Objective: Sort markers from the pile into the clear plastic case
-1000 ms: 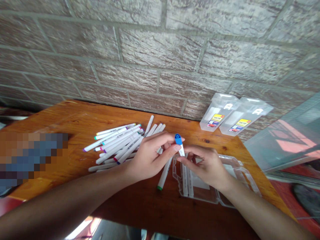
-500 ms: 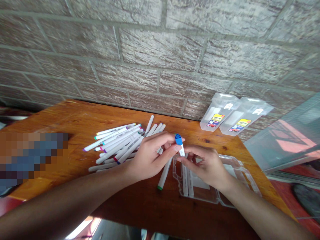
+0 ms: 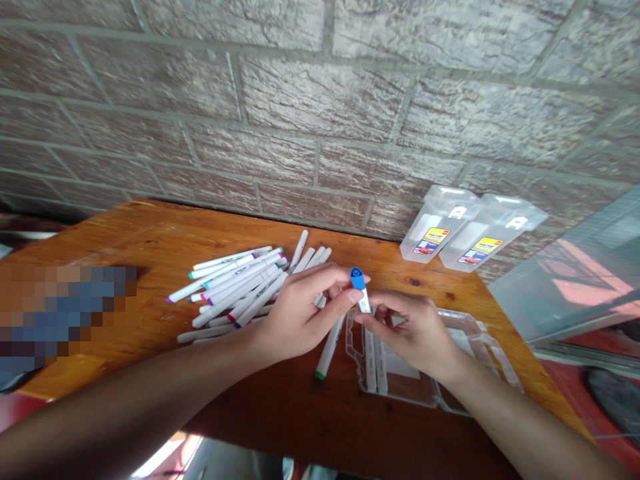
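A white marker with a blue cap [image 3: 359, 287] is held upright between both hands. My left hand [image 3: 300, 313] pinches it near the cap with thumb and forefinger. My right hand [image 3: 413, 330] grips its lower end, fingers curled. Just below lies an open clear plastic case [image 3: 450, 390] with two white markers [image 3: 375, 363] laid in it. A pile of white markers [image 3: 235, 290] with coloured caps lies left of my hands, and one green-tipped marker [image 3: 327, 353] lies under my left hand.
Two closed clear marker cases [image 3: 470, 230] with yellow labels lean against the stone wall at the back right. The wooden table [image 3: 150, 240] ends close to my body. A glass panel [image 3: 575, 273] stands at the right. A blurred patch covers the left edge.
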The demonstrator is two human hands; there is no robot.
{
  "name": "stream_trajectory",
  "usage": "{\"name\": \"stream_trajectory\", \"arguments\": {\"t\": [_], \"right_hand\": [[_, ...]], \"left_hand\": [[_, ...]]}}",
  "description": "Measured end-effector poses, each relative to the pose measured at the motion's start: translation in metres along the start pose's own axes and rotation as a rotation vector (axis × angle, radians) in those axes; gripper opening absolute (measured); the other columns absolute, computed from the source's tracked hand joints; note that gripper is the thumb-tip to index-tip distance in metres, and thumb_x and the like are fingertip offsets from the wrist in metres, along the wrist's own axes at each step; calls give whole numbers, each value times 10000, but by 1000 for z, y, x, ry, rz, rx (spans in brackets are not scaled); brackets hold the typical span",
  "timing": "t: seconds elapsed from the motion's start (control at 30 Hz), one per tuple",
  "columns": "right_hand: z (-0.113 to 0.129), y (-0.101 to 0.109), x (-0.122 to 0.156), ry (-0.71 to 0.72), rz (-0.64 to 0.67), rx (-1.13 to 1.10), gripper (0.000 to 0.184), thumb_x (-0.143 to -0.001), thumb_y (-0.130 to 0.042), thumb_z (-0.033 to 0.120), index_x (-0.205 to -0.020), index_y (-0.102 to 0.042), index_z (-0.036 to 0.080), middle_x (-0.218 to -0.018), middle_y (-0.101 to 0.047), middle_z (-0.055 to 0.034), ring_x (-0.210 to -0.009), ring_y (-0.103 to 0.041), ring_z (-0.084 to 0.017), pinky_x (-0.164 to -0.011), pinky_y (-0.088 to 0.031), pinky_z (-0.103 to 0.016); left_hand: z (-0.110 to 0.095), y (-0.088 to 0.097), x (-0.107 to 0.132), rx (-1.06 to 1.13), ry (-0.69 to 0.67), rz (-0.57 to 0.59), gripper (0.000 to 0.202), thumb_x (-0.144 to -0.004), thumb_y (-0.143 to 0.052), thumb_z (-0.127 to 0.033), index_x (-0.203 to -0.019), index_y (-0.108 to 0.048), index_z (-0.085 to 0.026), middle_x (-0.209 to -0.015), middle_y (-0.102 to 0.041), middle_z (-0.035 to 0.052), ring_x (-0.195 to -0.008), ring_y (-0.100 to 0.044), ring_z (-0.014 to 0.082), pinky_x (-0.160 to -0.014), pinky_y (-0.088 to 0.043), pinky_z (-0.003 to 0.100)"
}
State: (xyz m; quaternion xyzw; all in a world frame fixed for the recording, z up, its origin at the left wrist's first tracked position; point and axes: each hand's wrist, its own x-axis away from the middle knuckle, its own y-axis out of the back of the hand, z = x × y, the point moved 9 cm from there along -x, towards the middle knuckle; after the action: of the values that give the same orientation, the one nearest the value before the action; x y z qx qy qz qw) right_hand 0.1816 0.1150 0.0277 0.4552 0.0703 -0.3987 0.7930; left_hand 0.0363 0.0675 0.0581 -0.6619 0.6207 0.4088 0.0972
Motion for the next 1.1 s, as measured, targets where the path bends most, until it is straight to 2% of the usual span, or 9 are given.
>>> {"name": "stream_trajectory", "arguments": {"t": [0.23,0.43,0.6,0.73,0.97,1.1], "right_hand": [[0,0,0,7,2,-7,105,-939,-726,253,-1033,-746,212,-788,-719,10,-619,-605,-112,-614,-467,-222],[-1,-1,0,12,0,-30,122,-939,-724,232,-1059,-748,218,-852,-747,13,-651,-621,-108,-650,-483,-212],[-2,-1,0,9,-8,-8,135,-935,-727,242,-1064,-759,223,-826,-750,14,-630,-617,-115,-633,-487,-223],[-3,0,0,-12,-15,4,139,-935,-724,264,-1057,-771,214,-865,-786,-8,-664,-675,-133,-637,-503,-233],[-4,5,-1,-33,-50,-13,123,-942,-705,257,-1008,-790,197,-787,-775,1,-571,-622,-109,-556,-471,-217],[-7,6,1,-34,-75,-54,113,-925,-717,239,-986,-801,195,-767,-767,-1,-589,-643,-119,-572,-484,-216]], "left_hand": [[-1,0,-1,2,-7,-2,133,-994,-614,-237,-1070,-699,-169,-848,-712,22,-742,-665,126,-695,-507,229],[-7,-1,-2,-34,-31,18,114,-991,-606,-236,-953,-672,-152,-799,-686,27,-758,-665,143,-700,-499,236],[-11,-1,-1,-41,-59,23,98,-988,-604,-217,-982,-669,-144,-821,-698,35,-722,-633,128,-683,-482,229],[-14,-1,-1,-55,-83,23,87,-984,-607,-196,-950,-666,-141,-797,-683,26,-708,-618,121,-669,-475,220],[-24,-4,1,-10,-177,60,118,-986,-596,-144,-1066,-683,-148,-974,-759,76,-884,-715,148,-828,-543,228],[-30,-6,2,14,-206,78,162,-999,-557,-120,-1093,-688,-139,-997,-773,99,-917,-737,158,-852,-562,232]]}}
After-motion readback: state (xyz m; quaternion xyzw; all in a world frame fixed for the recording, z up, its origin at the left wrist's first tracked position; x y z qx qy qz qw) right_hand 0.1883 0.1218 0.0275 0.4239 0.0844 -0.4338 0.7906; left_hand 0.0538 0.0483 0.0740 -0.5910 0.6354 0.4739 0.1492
